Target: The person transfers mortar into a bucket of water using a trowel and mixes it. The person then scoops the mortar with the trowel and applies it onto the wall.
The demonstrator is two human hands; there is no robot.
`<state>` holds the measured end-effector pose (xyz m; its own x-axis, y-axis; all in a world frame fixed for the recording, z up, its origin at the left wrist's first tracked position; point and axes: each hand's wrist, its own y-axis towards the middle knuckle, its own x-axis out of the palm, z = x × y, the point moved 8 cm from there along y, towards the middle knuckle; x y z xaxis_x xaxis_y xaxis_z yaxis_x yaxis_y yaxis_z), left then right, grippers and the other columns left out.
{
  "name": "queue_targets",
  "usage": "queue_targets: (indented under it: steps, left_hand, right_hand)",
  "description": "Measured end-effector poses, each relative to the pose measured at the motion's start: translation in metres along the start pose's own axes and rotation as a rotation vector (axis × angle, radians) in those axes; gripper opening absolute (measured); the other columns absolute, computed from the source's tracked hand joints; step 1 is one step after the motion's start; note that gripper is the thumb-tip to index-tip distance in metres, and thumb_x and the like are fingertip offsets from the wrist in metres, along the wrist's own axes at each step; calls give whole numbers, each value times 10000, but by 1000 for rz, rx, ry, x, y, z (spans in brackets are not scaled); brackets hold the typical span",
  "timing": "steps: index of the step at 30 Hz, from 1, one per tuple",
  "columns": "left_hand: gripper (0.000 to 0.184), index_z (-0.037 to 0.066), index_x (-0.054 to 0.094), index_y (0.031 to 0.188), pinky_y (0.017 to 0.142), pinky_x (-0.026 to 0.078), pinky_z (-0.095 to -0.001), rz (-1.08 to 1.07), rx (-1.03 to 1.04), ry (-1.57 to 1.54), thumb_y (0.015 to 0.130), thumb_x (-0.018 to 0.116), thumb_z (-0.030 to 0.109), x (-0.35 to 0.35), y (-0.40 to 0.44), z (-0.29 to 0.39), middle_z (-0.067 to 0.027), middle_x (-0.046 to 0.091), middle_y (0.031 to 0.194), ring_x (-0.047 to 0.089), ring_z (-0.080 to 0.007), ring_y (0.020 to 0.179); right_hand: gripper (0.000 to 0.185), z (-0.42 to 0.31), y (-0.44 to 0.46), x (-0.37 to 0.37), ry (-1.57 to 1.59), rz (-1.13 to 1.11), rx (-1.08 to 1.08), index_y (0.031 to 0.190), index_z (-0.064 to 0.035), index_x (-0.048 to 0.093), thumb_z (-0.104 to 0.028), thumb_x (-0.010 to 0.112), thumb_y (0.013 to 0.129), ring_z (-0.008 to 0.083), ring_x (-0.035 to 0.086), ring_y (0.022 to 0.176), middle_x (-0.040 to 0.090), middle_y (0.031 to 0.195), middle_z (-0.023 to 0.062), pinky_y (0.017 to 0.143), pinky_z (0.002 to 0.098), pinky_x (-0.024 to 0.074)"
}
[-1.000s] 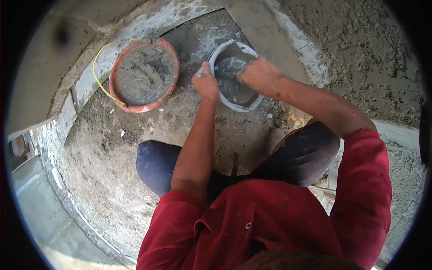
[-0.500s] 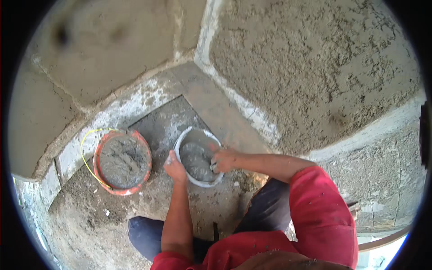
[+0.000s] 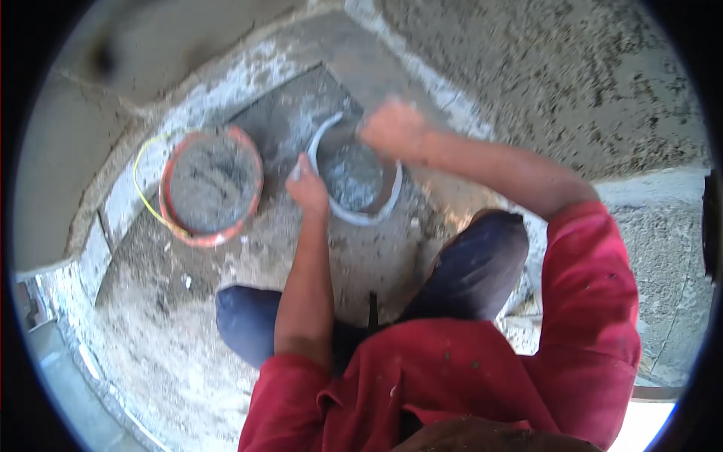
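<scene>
A whitish bucket (image 3: 367, 220) stands on the rough ground in front of me, with wet grey mortar (image 3: 354, 177) in it. My left hand (image 3: 309, 184) is closed on its left rim. Over the far right rim is my right hand (image 3: 393, 129), blurred by motion. Its fingers look curled in a fist, but whatever they hold is hidden. To the left, an orange bucket (image 3: 257, 181) with a yellow handle (image 3: 136, 181) holds thicker grey mortar (image 3: 215, 181).
Rough wet plaster covers the surface (image 3: 557, 83) at upper right. A smoother grey surface (image 3: 68, 173) lies at left, bordered by a pale ledge (image 3: 203, 102). My knees (image 3: 482, 256) are close behind the buckets.
My right hand has risen from inside the whitish bucket to above its far right rim. My left hand still grips the left rim. The view has shifted, so both buckets appear higher.
</scene>
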<state>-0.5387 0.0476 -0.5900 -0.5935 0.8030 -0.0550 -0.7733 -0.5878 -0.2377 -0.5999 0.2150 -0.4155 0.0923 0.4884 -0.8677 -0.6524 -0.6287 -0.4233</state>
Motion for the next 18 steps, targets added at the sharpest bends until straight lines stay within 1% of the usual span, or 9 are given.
queue_targets:
  steps: [1, 3, 6, 7, 9, 11, 13, 15, 18]
  left_hand:
    - [468, -108, 734, 946, 705, 496, -410, -43, 44, -106, 1063, 616, 329, 4, 4, -2, -104, 715, 816, 593, -184, 725]
    - [448, -114, 734, 987, 710, 498, -379, -47, 20, -134, 1084, 581, 295, 7, 2, 4, -93, 724, 862, 607, -157, 769]
    - [433, -121, 730, 1032, 722, 502, -360, -57, -42, -176, 1097, 556, 271, 11, -1, 6, -101, 729, 900, 617, -151, 798]
    - [419, -119, 726, 1046, 727, 508, -351, -77, -40, -168, 1098, 555, 261, 11, -5, 11, -97, 725, 915, 614, -148, 800]
    - [417, -118, 726, 1036, 734, 513, -351, -37, -77, -197, 1096, 563, 261, 9, 1, 2, -95, 721, 910, 616, -151, 801]
    - [418, -118, 725, 1024, 737, 516, -352, -19, -98, -223, 1093, 571, 264, 8, 0, -5, -93, 717, 906, 614, -153, 800]
    - [422, -121, 722, 1012, 737, 516, -354, -26, -96, -250, 1089, 579, 268, 10, -1, -3, -90, 712, 902, 610, -154, 795]
    - [429, -126, 718, 1003, 737, 514, -353, -29, -128, -268, 1088, 581, 272, 8, -6, -1, -92, 710, 898, 605, -153, 793]
    - [433, -124, 718, 997, 730, 508, -352, -20, -117, -283, 1087, 580, 277, 9, -2, 3, -89, 707, 890, 594, -151, 785]
  right_hand:
    - [89, 14, 3, 10, 24, 6, -44, 819, -135, 796, -208, 803, 770, 254, 776, 848, 776, 829, 90, 698, 381, 583]
    - [144, 35, 13, 50, 93, 51, 63, 910, -119, 805, -226, 786, 816, 266, 774, 876, 781, 874, 96, 718, 400, 591]
    - [187, 4, 13, 109, 163, -95, 111, 950, -104, 804, -248, 759, 840, 270, 774, 907, 784, 930, 108, 768, 425, 599]
    - [213, -1, 13, 118, 203, -104, 138, 980, -96, 802, -256, 744, 851, 281, 769, 939, 783, 952, 111, 782, 424, 602]
    - [267, -8, 10, 130, 286, -119, 205, 1040, -81, 798, -273, 714, 875, 302, 758, 1002, 781, 997, 115, 811, 422, 607]
    - [378, -19, 11, 173, 408, -50, 167, 1146, -51, 764, -318, 706, 885, 319, 723, 1099, 760, 1099, 134, 876, 424, 594]
    - [424, -24, 10, 184, 548, -145, 103, 1199, -61, 742, -355, 692, 898, 347, 692, 1152, 739, 1166, 162, 935, 440, 567]
    - [399, -42, 4, 163, 712, -398, 10, 1199, -111, 735, -384, 671, 916, 387, 663, 1161, 718, 1198, 201, 988, 471, 524]
    - [411, -22, -1, 131, 803, -206, 57, 1165, -127, 742, -439, 669, 906, 367, 662, 1156, 714, 1191, 176, 986, 469, 514]
